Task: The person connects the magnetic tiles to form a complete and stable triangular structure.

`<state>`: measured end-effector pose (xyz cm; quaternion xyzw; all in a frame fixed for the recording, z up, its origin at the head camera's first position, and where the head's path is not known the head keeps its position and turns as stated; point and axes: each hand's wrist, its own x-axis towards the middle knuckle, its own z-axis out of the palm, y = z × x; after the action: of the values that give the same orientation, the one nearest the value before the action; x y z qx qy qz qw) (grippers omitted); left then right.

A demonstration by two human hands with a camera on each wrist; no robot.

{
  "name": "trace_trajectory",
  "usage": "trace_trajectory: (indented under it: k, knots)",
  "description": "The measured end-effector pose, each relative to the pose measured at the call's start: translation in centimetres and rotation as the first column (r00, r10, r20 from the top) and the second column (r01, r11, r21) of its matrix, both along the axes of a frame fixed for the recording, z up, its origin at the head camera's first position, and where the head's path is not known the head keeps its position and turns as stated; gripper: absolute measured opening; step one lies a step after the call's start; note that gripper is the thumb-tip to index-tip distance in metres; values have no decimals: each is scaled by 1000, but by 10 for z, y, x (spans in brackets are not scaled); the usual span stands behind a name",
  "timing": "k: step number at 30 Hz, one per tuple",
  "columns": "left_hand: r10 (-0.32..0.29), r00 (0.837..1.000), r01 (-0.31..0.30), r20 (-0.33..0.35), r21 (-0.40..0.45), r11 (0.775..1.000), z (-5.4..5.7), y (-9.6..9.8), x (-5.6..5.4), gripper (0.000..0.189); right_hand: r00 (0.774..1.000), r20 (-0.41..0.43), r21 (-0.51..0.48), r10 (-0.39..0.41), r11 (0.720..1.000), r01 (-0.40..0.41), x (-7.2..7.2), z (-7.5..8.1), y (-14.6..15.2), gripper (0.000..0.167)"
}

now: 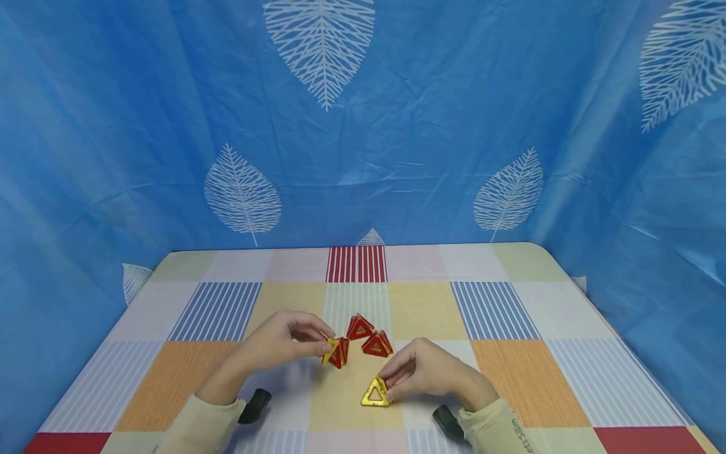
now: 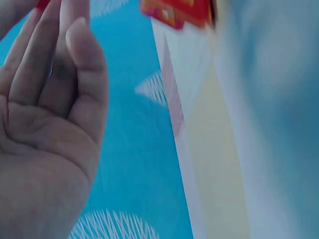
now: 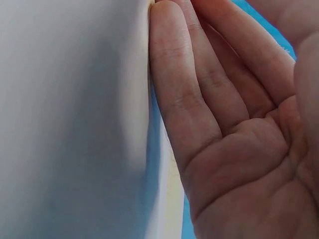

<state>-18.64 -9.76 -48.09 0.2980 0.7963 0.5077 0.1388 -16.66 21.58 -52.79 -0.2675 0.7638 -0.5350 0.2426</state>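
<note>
My left hand (image 1: 280,343) pinches a yellow triangular magnetic tile (image 1: 326,355) between thumb and fingers. Touching or just beside that tile is a red triangular pyramid (image 1: 341,354); the exact contact cannot be told. Two more red pyramids, a far one (image 1: 359,327) and a nearer one (image 1: 377,344), stand on the tablecloth between the hands. My right hand (image 1: 428,372) pinches the right side of a yellow triangular piece (image 1: 374,393), which appears to be a pyramid. In the left wrist view, red pieces (image 2: 174,11) blur at the top edge.
A patchwork-patterned tablecloth (image 1: 272,309) covers the table. Behind and at both sides hangs a blue curtain (image 1: 397,145) with white leaf prints. Black wrist devices show by the left sleeve (image 1: 207,425) and the right sleeve (image 1: 493,429).
</note>
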Motion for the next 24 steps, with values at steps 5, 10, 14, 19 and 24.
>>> trace_trajectory:
  k: [5,10,14,19,24]
  knots:
    - [-145,987,147,74,-18,989,-7,28,10,11,1000,-13,8,-7,1000,7,0,0,-1,22]
    - [-188,977,194,102,-51,980,-15,45,16,8,1000,-29,16,-7,1000,8,0,1,-3,22]
    - [-176,977,184,116,-59,981,-19,52,18,8,999,-37,15,-5,1000,5,-1,1,-4,22]
    - [-162,978,171,130,-60,983,-23,58,19,8,999,-44,15,-8,1000,9,-2,0,-4,21]
    - [-137,988,145,72,-125,981,-25,60,19,13,999,-51,9,-7,1000,7,-2,-2,-3,21]
